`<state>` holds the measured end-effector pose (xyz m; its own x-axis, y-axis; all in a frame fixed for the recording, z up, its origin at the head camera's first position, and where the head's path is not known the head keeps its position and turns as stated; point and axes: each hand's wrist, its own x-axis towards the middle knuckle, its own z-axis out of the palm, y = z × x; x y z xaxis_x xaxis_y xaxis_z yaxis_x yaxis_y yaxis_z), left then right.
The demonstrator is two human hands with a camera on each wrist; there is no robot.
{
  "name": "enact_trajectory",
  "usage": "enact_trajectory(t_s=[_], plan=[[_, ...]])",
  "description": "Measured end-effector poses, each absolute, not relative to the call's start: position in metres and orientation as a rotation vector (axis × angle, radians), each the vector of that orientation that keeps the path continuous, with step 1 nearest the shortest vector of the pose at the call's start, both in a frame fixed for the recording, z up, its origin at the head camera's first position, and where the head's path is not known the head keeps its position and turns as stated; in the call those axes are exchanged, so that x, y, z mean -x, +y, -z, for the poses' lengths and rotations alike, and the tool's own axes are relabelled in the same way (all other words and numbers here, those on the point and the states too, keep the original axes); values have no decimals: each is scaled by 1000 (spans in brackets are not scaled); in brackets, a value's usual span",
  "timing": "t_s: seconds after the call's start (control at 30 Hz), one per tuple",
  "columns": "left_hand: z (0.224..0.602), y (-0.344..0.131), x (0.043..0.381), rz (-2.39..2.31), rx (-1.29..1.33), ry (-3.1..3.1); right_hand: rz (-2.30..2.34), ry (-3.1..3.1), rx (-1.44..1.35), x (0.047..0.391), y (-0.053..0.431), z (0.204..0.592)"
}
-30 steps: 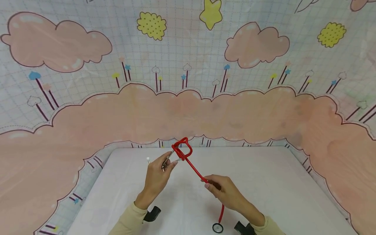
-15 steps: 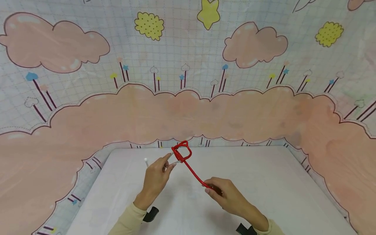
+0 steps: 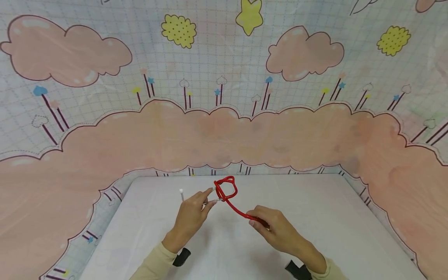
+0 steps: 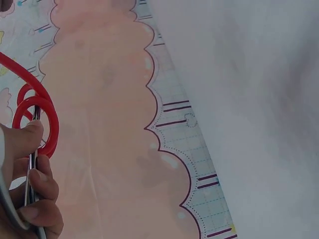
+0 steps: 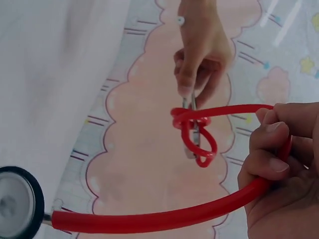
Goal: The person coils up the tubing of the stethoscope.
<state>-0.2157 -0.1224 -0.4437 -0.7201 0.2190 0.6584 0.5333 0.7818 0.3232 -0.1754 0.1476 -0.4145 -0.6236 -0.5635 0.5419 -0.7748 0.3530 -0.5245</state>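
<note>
The stethoscope (image 5: 149,223) is held above the surface (image 3: 140,229); its metal ear tubes (image 4: 33,160) are clasped by the left grip (image 3: 190,214), its red tube (image 3: 238,212) pinched by the right grip (image 3: 275,228); the loops (image 4: 54,124) around the metal could be loosened by too much slack, or the tube kinked by hard pulling.

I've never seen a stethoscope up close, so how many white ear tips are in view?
1. The white ear tip pokes out on a metal tube beside the left hand; another may be hidden by that hand.
</note>
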Motion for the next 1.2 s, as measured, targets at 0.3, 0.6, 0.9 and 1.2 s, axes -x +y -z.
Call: enact_trajectory(t_s=[0.3, 0.6, 0.9, 1.2], plan=[[443, -119, 209, 679, 653, -2365, -995, -2330, -1219, 181, 150, 398], [442, -118, 207, 573, 820, -2346, -910, -2346, -1185, 193, 153, 388], [441, -113, 201, 514, 948, -2373, -881, -2284, -1195, 210, 152, 382], [436, -110, 194, 433, 1043, -2357, -885, -2292, -1186, 219, 150, 382]])
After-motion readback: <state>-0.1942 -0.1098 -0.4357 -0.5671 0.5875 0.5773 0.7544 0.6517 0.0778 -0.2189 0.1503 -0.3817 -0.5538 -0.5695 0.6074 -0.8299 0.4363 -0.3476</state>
